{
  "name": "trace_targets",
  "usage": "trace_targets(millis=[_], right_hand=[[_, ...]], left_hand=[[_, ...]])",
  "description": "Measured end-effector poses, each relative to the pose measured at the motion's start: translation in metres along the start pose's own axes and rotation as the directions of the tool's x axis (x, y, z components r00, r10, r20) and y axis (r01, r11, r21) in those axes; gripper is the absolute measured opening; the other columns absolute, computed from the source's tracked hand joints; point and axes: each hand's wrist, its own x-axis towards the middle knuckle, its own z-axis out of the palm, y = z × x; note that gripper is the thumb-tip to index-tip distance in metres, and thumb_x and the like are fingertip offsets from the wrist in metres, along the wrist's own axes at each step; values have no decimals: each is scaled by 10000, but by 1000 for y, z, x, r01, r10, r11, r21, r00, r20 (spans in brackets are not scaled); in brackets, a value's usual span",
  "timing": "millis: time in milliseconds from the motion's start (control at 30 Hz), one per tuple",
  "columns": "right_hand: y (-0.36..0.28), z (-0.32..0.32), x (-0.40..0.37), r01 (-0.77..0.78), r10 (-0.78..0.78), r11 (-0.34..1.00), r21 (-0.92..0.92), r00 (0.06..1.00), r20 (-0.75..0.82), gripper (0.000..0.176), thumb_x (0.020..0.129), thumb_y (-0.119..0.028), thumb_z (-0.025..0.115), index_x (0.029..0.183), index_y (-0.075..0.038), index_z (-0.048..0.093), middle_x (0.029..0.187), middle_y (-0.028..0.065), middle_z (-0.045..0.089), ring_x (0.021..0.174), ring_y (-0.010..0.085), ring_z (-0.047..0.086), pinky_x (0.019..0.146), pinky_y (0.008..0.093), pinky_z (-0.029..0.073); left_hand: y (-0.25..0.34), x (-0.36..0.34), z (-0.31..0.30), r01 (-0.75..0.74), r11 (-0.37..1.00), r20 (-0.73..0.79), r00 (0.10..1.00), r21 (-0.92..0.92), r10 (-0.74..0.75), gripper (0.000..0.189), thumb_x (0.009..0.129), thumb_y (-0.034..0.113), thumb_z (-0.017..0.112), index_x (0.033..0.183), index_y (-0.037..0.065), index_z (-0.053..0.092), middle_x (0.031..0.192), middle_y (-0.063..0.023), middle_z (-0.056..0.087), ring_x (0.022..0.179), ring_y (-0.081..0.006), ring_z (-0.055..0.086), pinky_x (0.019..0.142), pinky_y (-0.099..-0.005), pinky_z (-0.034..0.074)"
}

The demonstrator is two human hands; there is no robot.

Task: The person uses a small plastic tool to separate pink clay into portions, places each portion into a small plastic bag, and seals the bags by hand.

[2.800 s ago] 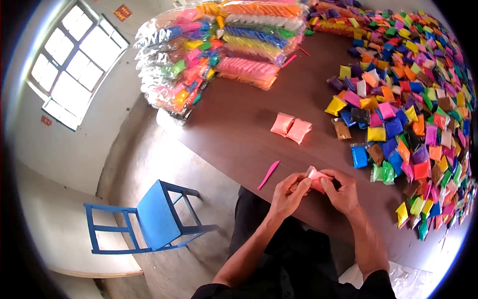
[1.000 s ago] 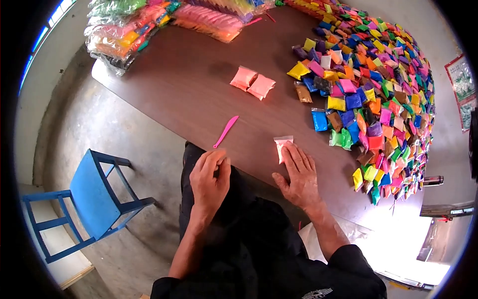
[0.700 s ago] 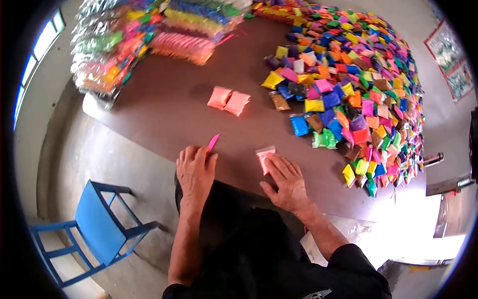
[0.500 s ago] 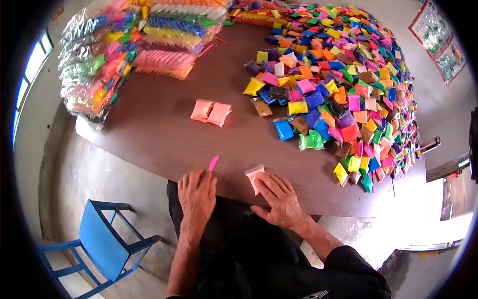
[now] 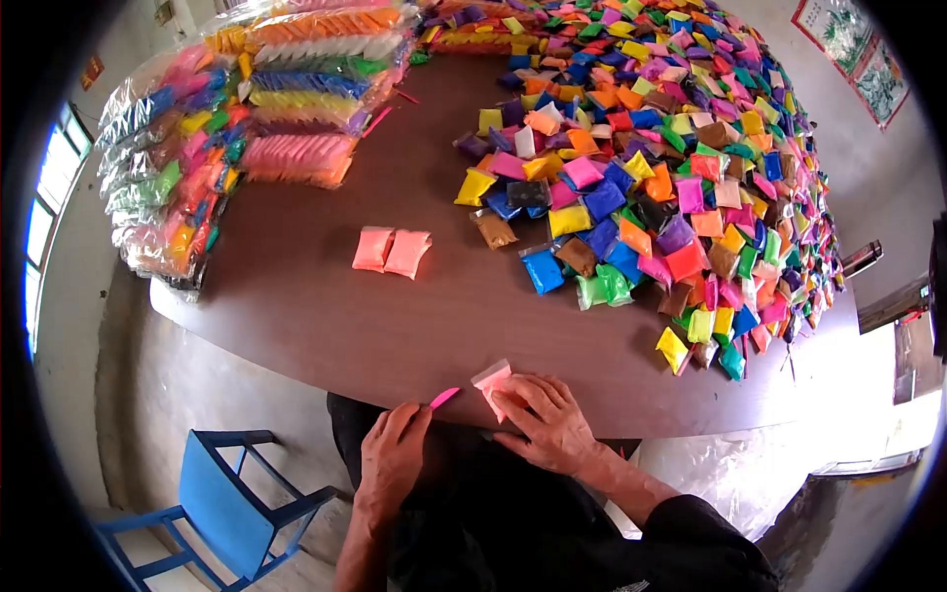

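Observation:
Near the front edge of the table, my left hand [image 5: 394,452] is closed round a small pink plastic clay knife [image 5: 446,398]; its flat tip sticks out to the right. My right hand [image 5: 548,424] holds a light pink clay packet [image 5: 490,383] at the same edge, thumb below and fingers over it, so part of the packet is hidden. Further in on the table, two more pink packets, a left one [image 5: 374,249] and a right one [image 5: 407,255], lie side by side, apart from both hands.
A big heap of multicoloured packets [image 5: 631,202] covers the table's right side. Bagged rows of sorted packets [image 5: 301,158] are stacked at the back left. A blue chair [image 5: 225,503] stands on the floor at left. The brown tabletop [image 5: 296,261] has a curved edge.
The knife's tip has swung from pointing away to pointing right, towards the packet. My left hand has moved lower and the packet is tipped up more. The camera view has shifted slightly.

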Motion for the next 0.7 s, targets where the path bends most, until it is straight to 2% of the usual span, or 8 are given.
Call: trace_targets(millis=[67, 100, 200, 300, 400, 533, 633, 700], right_hand=[[1, 0, -1, -9, 10, 1000, 30, 1000, -22, 648, 764, -218, 898, 1351, -88, 656, 1343, 97, 594, 1286, 312, 597, 1077, 483, 488], [0, 1, -2, -15, 16, 999, 36, 1000, -20, 648, 764, -218, 898, 1351, -88, 656, 1343, 97, 594, 1286, 312, 597, 1077, 483, 488], [1, 4, -4, -19, 22, 999, 42, 998, -63, 597, 776, -203, 893, 1321, -94, 677, 1327, 84, 606, 1263, 305, 613, 1065, 472, 497], [1, 4, -5, 16, -15, 1000, 19, 998, -62, 533, 788, -185, 885, 1283, -99, 704, 1315, 65, 617, 1252, 290, 621, 1054, 457, 503], [1, 6, -6, 6, -5, 1000, 21, 998, -66, 463, 804, -175, 878, 1237, -104, 731, 1294, 53, 634, 1243, 275, 627, 1031, 441, 514], [2, 11, -7, -9, 10, 1000, 17, 996, -89, 404, 819, -169, 872, 1202, -115, 756, 1277, 48, 649, 1208, 265, 643, 991, 421, 526], [1, 8, -3, 2, -2, 1000, 0, 994, -107, 404, 808, -159, 871, 1195, -118, 759, 1273, 46, 653, 1193, 269, 650, 984, 415, 527], [1, 8, -3, 4, -4, 1000, -3, 996, -93, 423, 786, -154, 876, 1191, -122, 758, 1267, 45, 657, 1181, 271, 653, 974, 411, 530]], left_hand=[[5, 8, -12, 100, 984, -8, 995, -146, -102, 197, 899, 9, 764, 1094, 33, 779, 1130, -121, 731, 990, -299, 717, 853, -372, 624], [8, 14, -13, 151, 957, -58, 984, -249, -171, 150, 911, -7, 744, 1055, 28, 768, 1007, -136, 740, 882, -317, 731, 798, -376, 624], [25, 28, -17, 279, 884, 10, 955, -376, -297, 104, 907, 5, 752, 1009, 28, 753, 860, -136, 725, 758, -321, 724, 696, -367, 604], [42, 44, -7, 270, 838, 45, 958, -474, -283, 110, 925, -9, 736, 1030, 11, 759, 853, -139, 741, 711, -296, 726, 596, -323, 550], [48, 52, 8, 179, 869, 28, 982, -462, -187, 99, 914, 20, 764, 1012, 30, 759, 844, -144, 734, 710, -293, 722, 607, -340, 553], [46, 60, 15, 185, 867, 47, 982, -462, -184, 108, 893, 65, 805, 980, 30, 751, 843, -158, 727, 705, -299, 718, 620, -365, 558], [38, 66, 21, 170, 910, 26, 985, -378, -173, 120, 887, 107, 824, 930, 37, 737, 856, -156, 732, 725, -334, 721, 639, -399, 566], [29, 69, 30, 253, 934, 48, 967, -254, -249, 108, 898, 112, 813, 888, 52, 724, 858, -152, 737, 751, -360, 723, 643, -415, 566]])
